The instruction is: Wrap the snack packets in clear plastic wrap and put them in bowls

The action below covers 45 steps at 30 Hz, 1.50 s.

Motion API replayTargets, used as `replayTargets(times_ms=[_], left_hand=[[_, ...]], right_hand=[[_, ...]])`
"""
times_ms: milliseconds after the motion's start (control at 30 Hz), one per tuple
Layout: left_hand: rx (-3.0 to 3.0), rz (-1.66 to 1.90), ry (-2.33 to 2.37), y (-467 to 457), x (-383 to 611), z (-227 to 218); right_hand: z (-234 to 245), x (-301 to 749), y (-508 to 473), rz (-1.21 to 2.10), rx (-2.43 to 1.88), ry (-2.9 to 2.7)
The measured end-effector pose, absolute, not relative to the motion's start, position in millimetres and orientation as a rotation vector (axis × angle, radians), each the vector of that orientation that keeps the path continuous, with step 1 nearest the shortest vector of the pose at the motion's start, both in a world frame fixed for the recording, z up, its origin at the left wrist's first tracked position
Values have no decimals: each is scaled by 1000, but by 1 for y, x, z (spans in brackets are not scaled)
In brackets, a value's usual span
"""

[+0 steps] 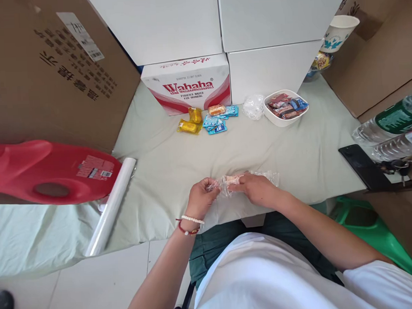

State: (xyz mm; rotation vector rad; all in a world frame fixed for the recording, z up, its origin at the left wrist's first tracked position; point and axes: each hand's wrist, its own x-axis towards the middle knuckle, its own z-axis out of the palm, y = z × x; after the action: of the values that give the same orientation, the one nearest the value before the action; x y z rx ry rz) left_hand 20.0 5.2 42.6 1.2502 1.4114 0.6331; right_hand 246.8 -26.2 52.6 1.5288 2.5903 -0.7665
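Note:
Near the table's front edge, a small pinkish packet [232, 179] lies in clear plastic film [270, 175]. My left hand [201, 196] is closed, pinching the gathered film at the packet's left end. My right hand [258, 189] grips the packet from the right, its fingers over the top; its fingertips are partly hidden. The film spreads out to the right beyond my right hand. What exactly the packet contains I cannot make out.
Yellow packets [190, 124], blue sachets [217, 123], an orange snack [217, 109], crumpled film [253, 107] and a white bowl of packets [276, 118] stand before the Wahaha box [189, 84]. A film roll [111, 206] and red jug [52, 165] lie left; a phone [351, 167] and bottles [395, 119] right.

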Motion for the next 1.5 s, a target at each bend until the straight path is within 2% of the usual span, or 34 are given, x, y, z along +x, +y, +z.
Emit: replayTargets(times_ms=[200,567,800,1000,1100,1167,1233,1333,1400,1500], left_hand=[[1104,810,1304,-8,59,57],[1241,801,1082,-33,97,65],[992,759,1152,-20,87,61],[810,771,1136,-12,79,50],[941,803,1165,-8,75,41],[1214,806,1205,-7,73,35],[1599,789,1233,-11,74,29],[2138,695,1284,-26,83,24],[2401,559,1358,-39,91,21],[2641,337,1458,-52,99,20]], right_hand=[[43,254,-34,-871,1465,2799],[49,304,-63,-1264,1387,2869],[32,288,-60,-1123,1623,2985],[22,281,-55,-1317,1634,3123],[23,285,-62,-1451,1683,3068],[23,288,-67,-1480,1901,2976],[21,293,-70,-1316,2321,2794],[11,302,-72,-774,2798,2417],[3,308,-75,-548,2857,2270],[0,311,-82,-493,2840,2312]])
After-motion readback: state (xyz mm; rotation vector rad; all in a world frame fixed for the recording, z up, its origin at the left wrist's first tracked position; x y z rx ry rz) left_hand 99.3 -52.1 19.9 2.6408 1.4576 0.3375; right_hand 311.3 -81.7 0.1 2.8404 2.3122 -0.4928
